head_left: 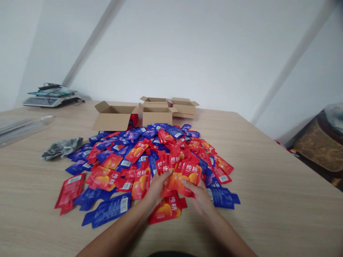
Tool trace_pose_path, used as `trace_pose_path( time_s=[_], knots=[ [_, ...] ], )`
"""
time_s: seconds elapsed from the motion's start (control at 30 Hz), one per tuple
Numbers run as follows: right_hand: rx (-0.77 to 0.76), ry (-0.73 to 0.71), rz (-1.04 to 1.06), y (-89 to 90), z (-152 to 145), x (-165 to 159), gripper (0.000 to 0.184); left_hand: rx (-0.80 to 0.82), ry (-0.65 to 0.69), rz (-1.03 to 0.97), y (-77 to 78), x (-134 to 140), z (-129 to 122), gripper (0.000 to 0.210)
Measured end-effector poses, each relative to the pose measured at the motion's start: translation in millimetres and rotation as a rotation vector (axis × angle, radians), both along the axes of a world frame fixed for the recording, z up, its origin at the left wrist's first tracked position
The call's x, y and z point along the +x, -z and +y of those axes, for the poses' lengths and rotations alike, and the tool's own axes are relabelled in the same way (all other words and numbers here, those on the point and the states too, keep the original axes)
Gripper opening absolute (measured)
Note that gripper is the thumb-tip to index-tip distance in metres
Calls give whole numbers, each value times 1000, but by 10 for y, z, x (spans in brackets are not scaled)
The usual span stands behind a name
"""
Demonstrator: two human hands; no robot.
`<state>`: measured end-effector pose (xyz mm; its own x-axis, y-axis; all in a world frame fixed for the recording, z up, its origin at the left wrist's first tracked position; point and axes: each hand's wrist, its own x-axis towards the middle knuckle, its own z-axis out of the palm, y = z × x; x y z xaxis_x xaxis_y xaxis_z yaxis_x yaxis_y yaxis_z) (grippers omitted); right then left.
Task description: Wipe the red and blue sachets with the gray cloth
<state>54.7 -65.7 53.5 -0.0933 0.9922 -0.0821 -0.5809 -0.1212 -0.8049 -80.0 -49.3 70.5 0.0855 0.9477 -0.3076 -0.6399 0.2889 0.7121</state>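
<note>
Several red pouches [190,174] with orange fruit printed on them are fanned out between my two hands. My left hand [158,185] is closed on the left side of the fan, thumb on top. On the right side, my right hand [197,194] grips the front pouches with its thumb across them. Below the hands another red pouch [165,211] lies on the table. A wide heap of red pouches and blue pouches [111,208] spreads behind and to both sides of my hands.
Open cardboard boxes [114,119] stand behind the heap. A grey cloth or glove [63,148] lies left of it. Farther left are a flat scale [50,100] with items on top and a clear plastic sheet [24,130]. A dark patterned object [318,142] sits beyond the right edge.
</note>
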Motion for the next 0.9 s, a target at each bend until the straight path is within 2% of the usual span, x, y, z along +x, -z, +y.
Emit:
trace_pose_path(
  time_s=[0.13,0.33,0.43,0.63,0.8,0.9],
  knots=[
    [-13,51,27,4,15,8,50,59,-55,74,14,26,-14,50],
    [-12,100,9,-1,8,-25,60,103,-97,68,28,47,-42,51],
    [-14,22,9,7,-52,-71,62,181,-73,104,49,63,-88,52],
    [-54,-148,-47,122,-163,-109,70,296,-102,310,67,54,-206,50],
    [-51,-209,-191,167,-153,-56,75,262,-141,543,240,-20,-295,60],
    [-53,-153,-287,158,-421,80,74,326,-107,583,374,-31,-362,61]
  ],
)
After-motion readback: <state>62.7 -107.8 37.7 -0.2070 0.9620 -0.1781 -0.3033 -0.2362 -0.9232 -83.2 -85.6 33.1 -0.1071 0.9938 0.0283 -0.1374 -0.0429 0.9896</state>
